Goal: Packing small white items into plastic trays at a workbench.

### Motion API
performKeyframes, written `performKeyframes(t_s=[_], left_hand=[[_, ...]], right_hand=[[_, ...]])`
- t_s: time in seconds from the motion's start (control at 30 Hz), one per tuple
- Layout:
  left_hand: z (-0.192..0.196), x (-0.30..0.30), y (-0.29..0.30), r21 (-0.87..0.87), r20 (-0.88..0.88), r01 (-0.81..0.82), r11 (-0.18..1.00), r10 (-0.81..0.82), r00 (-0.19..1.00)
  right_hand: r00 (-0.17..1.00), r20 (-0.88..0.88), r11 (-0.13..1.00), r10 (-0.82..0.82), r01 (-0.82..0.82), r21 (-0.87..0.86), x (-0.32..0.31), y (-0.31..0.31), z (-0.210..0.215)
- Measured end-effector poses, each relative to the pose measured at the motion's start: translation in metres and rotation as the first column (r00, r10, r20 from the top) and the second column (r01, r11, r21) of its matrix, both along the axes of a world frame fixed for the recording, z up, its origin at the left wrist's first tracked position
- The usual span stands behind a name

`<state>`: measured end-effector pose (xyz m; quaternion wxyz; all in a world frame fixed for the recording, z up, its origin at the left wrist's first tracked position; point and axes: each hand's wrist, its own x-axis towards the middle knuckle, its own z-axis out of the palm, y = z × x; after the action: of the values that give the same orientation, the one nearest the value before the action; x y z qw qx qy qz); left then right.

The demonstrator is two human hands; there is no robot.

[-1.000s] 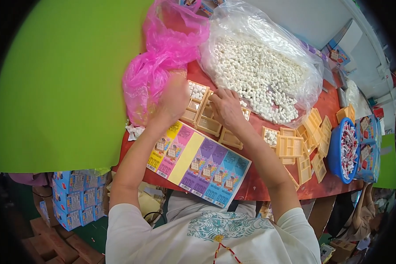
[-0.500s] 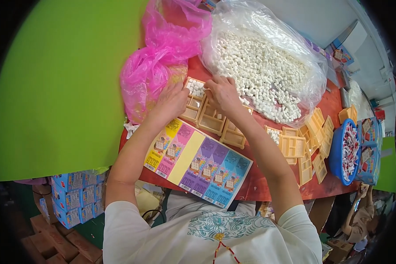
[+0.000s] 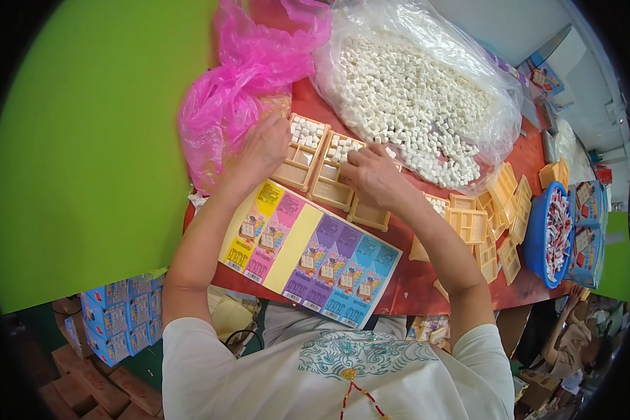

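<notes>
Side by side on the table lie three peach plastic trays with compartments: a left tray (image 3: 293, 173), a middle tray (image 3: 331, 192) and a right tray (image 3: 369, 215). White cubes (image 3: 308, 131) fill the top compartment of the left one, and more cubes (image 3: 344, 148) sit in the middle one's top. My left hand (image 3: 267, 145) is beside the left tray, against the pink plastic bag (image 3: 220, 105); its fingertips are hidden. Over the middle and right trays, my right hand (image 3: 376, 175) has its fingers bent together; whatever they hold is hidden. A colourful printed sheet (image 3: 313, 255) lies nearest me.
A clear bag (image 3: 493, 77) spilling white cubes lies at the back. To the right are stacked peach trays (image 3: 467, 224) and a blue basin (image 3: 537, 241) of small red-and-white packets. A green panel (image 3: 98, 154) borders the left; blue boxes (image 3: 108, 322) stand below it.
My right hand has moved right and nearer me, uncovering the cubes in the middle tray. My left hand has shifted slightly left, off the left tray's top.
</notes>
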<state>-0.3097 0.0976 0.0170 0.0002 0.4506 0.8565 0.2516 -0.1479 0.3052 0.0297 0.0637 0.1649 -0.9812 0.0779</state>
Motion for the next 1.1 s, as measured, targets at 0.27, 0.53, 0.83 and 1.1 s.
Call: performKeyframes(t_s=[0.27,0.53,0.83,1.1], left_hand=[[0.035,0.007,0.091,0.427,0.471,-0.099,0.899,-0.127,0.873],[0.033,0.011,0.081,0.597,0.026,0.047,0.801,-0.078,0.997],[0.025,0.205,-0.153,0.545,0.669,-0.725,0.422,0.303,0.679],[-0.006,0.303,-0.142,-0.033,0.958,-0.823,0.568,-0.216,-0.188]], right_hand=[[0.998,-0.046,0.994,-0.038,0.033,-0.108,0.003,0.012,-0.003],[0.694,-0.525,0.805,-0.494,0.592,0.025,0.011,0.083,0.022],[0.993,0.102,0.948,-0.063,0.091,-0.305,0.134,-0.085,0.017],[0.984,0.163,0.976,0.073,-0.037,-0.213,0.174,-0.135,0.007]])
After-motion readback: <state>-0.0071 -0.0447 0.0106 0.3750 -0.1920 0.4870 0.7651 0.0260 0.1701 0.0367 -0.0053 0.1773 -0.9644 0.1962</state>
